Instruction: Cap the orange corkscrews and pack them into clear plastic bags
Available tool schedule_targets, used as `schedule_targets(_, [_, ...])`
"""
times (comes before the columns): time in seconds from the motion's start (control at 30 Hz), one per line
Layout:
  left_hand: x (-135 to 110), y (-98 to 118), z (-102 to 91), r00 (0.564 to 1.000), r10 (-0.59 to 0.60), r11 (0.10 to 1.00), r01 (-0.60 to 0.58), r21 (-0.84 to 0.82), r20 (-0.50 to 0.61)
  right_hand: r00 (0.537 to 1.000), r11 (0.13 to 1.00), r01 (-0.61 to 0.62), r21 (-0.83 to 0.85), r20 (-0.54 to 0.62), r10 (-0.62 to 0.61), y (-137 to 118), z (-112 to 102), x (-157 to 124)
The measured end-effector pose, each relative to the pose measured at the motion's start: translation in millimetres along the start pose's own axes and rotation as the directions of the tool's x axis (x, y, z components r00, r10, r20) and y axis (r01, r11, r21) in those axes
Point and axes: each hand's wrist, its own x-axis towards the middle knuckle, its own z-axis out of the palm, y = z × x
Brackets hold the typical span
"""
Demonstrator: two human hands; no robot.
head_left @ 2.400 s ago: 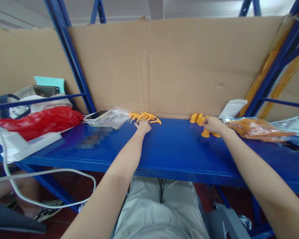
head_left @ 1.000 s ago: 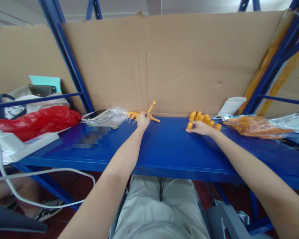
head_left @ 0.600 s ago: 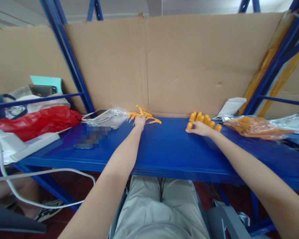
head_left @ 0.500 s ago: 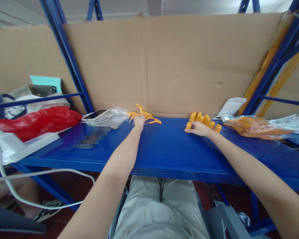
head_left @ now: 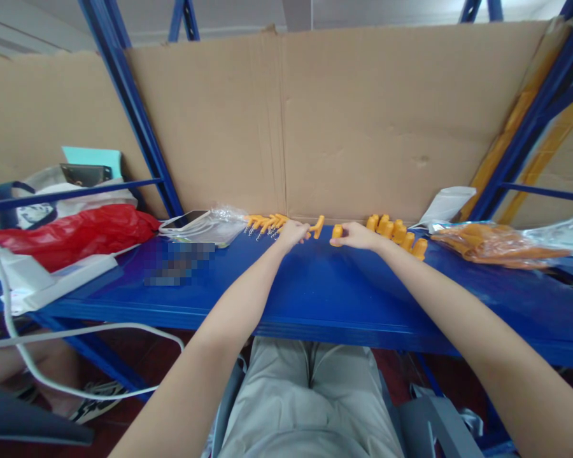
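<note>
left hand [head_left: 295,233] of person: fingers pinching orange stick [head_left: 318,227], its forked end pointing toward right hand [head_left: 358,236]. right hand: fingers pinching upright orange cup [head_left: 337,233]. stick and cup near each other, but apart, over rear part of blue bench [head_left: 334,292]. beside left hand, orange sticks with small chains [head_left: 262,222] lie near cardboard wall [head_left: 363,127]. beside right hand, group of orange cups [head_left: 397,233]; farther right, clear bag with orange content [head_left: 496,247].
</note>
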Motion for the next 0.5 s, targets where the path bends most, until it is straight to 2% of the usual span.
schedule_targets(0.07, [-5.1,4.1,4.3,0.998,0.021,0.998,-0.024,0.052,0.064,0.999,0.975,0.019,0.223,-0.034,-0.012,-8.7,7.2,1.0])
schedule_targets(0.13, [-8.9,7.2,8.3,0.992,0.042,0.996,-0.051,0.071,0.120,0.996,0.925,-0.018,0.380,-0.070,0.048,-13.9,16.1,-2.2])
schedule_targets(0.3, [-11.4,8.9,17.0,0.959,0.127,0.982,-0.158,0.107,0.254,0.967,0.800,-0.163,0.577,-0.066,0.245,-15.6,30.9,-14.4])
schedule_targets(0.5, [-11.4,7.1,21.3,0.924,0.264,0.875,-0.350,0.335,0.277,0.920,0.575,-0.228,0.785,-0.019,0.391,-18.2,28.2,-16.8])
